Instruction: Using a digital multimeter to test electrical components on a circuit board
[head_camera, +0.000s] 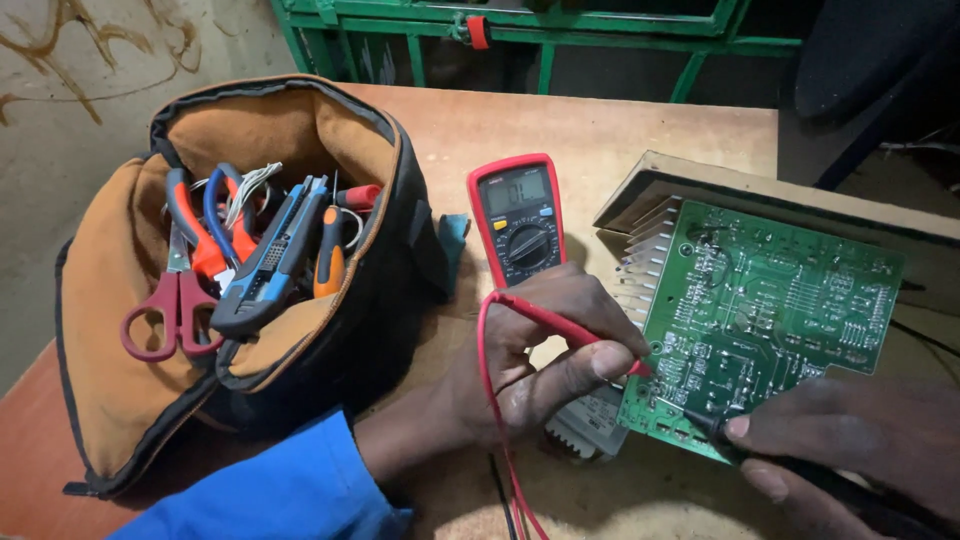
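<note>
Left hand (545, 345) curled snug round a red probe (560, 328), thumb and forefinger pinched near the tip, tip pressed onto the left edge of the green circuit board (770, 300). Red lead (490, 400) looping off the probe and trailing down toward the bottom edge. Right hand (860, 440) down in the lower right corner, fingers closed around a black probe (725, 435), thumb on top, tip touching the board's lower left corner. Both tips close together on that same corner region, hands just beside each other.

Board lying flat on the wooden table (600, 130), tilted a bit, with finned metal heat sinks (650, 250) poking out along its left side and below. Red meter (518, 215) sitting just behind the left hand, dial and screen facing up; reading too small to make out.

Off to the left, open tool bag (120, 280), tan inside and black outside, stuffed with red scissors (165, 315), orange-handled pliers (205, 240), a blue crimper (265, 265) and a screwdriver (328, 255). Blue sleeve (280, 485) on the left arm. Green metal frame (540, 30) beyond the table.
</note>
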